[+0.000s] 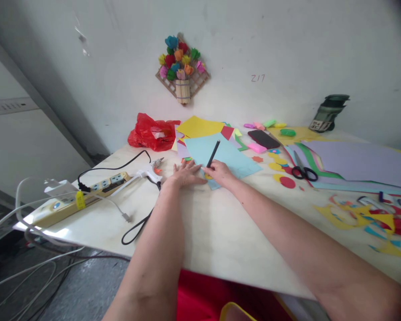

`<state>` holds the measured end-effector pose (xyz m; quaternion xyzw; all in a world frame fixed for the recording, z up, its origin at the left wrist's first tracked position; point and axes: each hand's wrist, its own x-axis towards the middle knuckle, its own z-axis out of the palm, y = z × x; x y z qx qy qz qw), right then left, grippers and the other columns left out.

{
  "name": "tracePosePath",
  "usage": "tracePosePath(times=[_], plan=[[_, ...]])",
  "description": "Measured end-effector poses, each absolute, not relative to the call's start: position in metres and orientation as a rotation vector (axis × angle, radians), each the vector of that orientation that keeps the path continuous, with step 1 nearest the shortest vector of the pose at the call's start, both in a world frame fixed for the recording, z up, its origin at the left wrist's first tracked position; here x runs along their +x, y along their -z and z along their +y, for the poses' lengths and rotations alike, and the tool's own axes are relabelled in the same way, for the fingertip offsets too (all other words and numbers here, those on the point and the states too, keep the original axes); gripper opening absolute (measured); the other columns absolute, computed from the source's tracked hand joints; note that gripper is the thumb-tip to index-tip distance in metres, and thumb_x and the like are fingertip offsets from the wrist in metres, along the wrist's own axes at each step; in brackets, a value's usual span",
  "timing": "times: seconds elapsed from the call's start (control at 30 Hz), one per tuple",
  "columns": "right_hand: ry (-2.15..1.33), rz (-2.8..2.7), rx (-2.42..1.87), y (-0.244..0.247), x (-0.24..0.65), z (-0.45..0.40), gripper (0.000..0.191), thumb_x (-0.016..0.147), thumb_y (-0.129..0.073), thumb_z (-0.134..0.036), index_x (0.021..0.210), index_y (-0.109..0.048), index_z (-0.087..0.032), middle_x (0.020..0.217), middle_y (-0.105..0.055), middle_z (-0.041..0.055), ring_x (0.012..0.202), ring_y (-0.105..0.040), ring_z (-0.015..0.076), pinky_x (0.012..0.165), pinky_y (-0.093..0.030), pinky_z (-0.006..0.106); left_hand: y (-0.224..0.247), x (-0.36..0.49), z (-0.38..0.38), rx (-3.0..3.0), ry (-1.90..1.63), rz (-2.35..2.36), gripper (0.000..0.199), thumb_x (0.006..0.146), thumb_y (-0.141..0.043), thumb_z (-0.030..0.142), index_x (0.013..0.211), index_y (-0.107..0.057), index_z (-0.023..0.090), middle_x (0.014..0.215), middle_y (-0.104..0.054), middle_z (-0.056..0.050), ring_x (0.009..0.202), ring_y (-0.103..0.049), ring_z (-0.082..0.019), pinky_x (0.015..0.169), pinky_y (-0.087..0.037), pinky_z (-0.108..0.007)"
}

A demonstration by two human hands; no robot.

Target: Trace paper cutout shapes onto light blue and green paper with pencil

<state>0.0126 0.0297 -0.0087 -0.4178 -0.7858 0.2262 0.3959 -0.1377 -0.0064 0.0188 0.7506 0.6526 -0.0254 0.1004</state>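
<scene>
In my right hand [220, 172] is a black pen [213, 154], held upright at a slant with its tip down by a small yellow paper piece [207, 176]. My left hand [186, 174] lies flat beside it with the fingers spread, its fingertips close to that piece. Both hands rest at the near edge of a light blue paper sheet [223, 151]. Behind the blue sheet lies a yellow sheet [200, 126] on other coloured papers. What the pen tip touches is too small to make out.
Left of my hands lie a glue gun [150, 171] and a power strip [83, 200] with cables. A red plastic bag [152, 133] sits behind. To the right are black-handled scissors [304, 173], a phone [263, 139], cut paper circles [287, 182], paper scraps [364, 218] and a bottle [329, 113].
</scene>
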Motion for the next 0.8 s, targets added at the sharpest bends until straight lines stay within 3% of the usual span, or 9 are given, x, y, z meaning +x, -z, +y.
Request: tracePosePath(times=[0.8], plan=[[-0.610, -1.986, -1.045, 0.0074, 0.0130, 0.0282, 0.025, 0.067, -0.052, -0.035, 0.053, -0.054, -0.014, 0.068, -0.054, 0.0013, 0.060, -0.049, 0.0084, 0.055, -0.037, 0.020, -0.0173, -0.1386, -0.0042, 2.218, 0.082, 1.922, 0.073, 0.064, -0.036, 0.064, 0.127, -0.013, 0.035, 0.138, -0.001, 0.001, 0.121, 0.010, -0.027, 0.090, 0.005, -0.056]])
